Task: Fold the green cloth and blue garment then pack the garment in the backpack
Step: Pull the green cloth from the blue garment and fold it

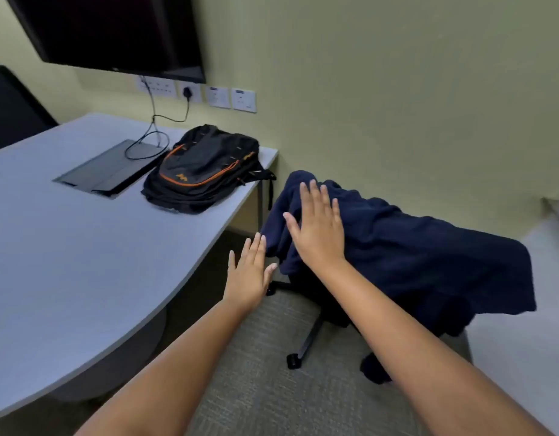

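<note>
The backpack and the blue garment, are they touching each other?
Apart. The head view shows the backpack lying on the table, while the blue garment hangs over a chair beside it, with wall visible between.

navy garment (413, 247), black backpack (206, 171) with orange trim, grey table (67, 247)

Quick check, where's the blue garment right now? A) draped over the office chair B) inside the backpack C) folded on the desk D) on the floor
A: the blue garment hangs unfolded over the chair, beside the desk, with the right hand flat on it.
</note>
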`<state>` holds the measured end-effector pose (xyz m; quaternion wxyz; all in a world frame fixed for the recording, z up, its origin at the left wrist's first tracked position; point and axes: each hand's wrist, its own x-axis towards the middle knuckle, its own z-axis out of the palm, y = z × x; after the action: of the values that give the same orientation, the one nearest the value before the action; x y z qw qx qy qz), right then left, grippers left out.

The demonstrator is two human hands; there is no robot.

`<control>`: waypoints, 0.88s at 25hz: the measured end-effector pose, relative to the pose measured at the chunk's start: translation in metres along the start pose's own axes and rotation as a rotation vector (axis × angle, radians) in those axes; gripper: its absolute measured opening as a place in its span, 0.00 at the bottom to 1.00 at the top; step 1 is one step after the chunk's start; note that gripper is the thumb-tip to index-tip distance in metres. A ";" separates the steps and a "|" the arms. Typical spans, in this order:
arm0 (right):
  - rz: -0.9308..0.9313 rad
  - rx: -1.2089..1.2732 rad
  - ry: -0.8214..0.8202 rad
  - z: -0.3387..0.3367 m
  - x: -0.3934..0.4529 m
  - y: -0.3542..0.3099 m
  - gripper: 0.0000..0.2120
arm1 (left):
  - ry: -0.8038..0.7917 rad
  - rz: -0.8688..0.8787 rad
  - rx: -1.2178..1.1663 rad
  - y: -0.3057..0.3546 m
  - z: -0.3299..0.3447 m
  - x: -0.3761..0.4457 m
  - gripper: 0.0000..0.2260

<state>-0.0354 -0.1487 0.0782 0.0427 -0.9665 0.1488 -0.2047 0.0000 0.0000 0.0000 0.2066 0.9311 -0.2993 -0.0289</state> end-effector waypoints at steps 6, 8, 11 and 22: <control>0.263 -0.041 0.029 -0.033 -0.001 0.102 0.26 | 0.181 0.271 0.014 0.064 -0.016 0.047 0.27; 0.230 -0.003 -0.018 -0.042 -0.005 0.119 0.26 | 0.226 0.400 0.056 0.083 -0.022 0.064 0.26; 0.179 0.038 -0.093 -0.049 -0.004 0.126 0.22 | 0.181 0.566 0.150 0.117 -0.028 0.087 0.23; 0.373 0.567 0.032 -0.060 -0.015 0.148 0.23 | -0.047 0.583 0.092 0.172 -0.017 0.113 0.19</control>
<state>-0.1126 -0.2863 0.1060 0.3443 -0.8689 0.2607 -0.2419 0.0013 -0.1845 0.0928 0.1566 0.8133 -0.5598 0.0237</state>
